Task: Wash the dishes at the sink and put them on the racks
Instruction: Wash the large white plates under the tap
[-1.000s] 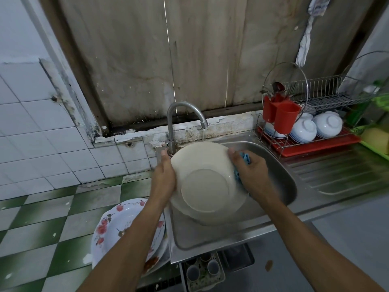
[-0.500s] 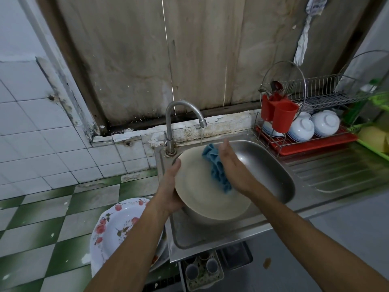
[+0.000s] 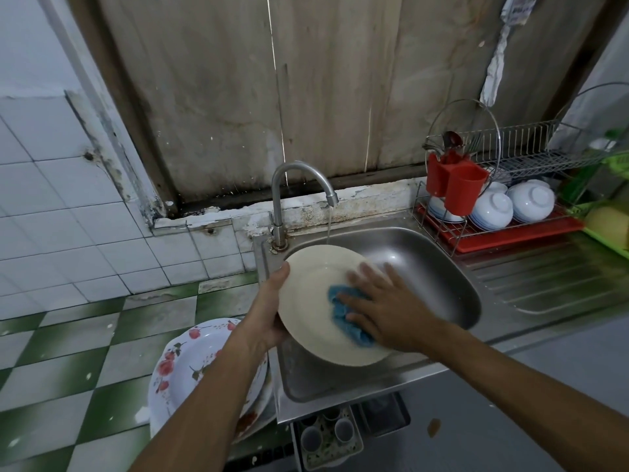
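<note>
glossy steel sink point(image 3: 425, 253), blue cloth point(image 3: 343, 311), smooth cream plate point(image 3: 306, 301)

Sink point(image 3: 425, 264): plate point(image 3: 306, 294) over it, cloth point(image 3: 340, 311) on plate; tap point(image 3: 276, 199) behind; rack point(image 3: 520, 148) right, bowls point(image 3: 493, 206) in it; dish stack point(image 3: 183, 356) left.

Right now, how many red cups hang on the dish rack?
2. The front red cup hangs at the left end of the dish rack; the rear red cup, right beside it, holds utensils. More could be hidden behind the bowls.
</note>
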